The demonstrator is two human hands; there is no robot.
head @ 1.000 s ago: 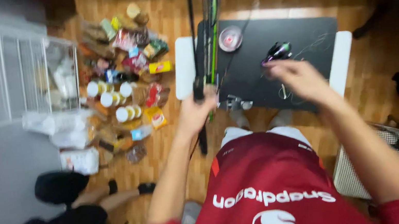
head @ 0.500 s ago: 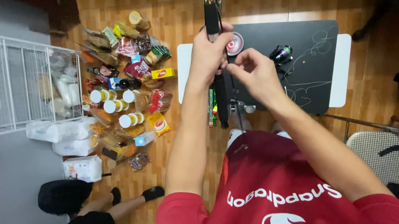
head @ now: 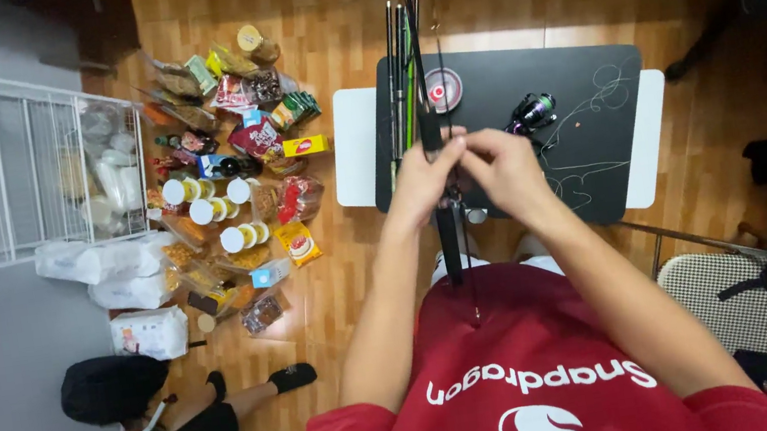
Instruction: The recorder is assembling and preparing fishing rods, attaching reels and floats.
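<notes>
The fishing rod (head: 441, 187) is long, thin and black. It points away from the person, out past the far edge of the table (head: 349, 150), and its thick end reaches back to the red shirt. The left hand (head: 424, 180) is wrapped around the thick part of the rod. The right hand (head: 502, 167) is just beside it, and its fingers pinch something tiny at the rod, too small to tell. Both hands meet over the near edge of the black mat (head: 590, 116).
</notes>
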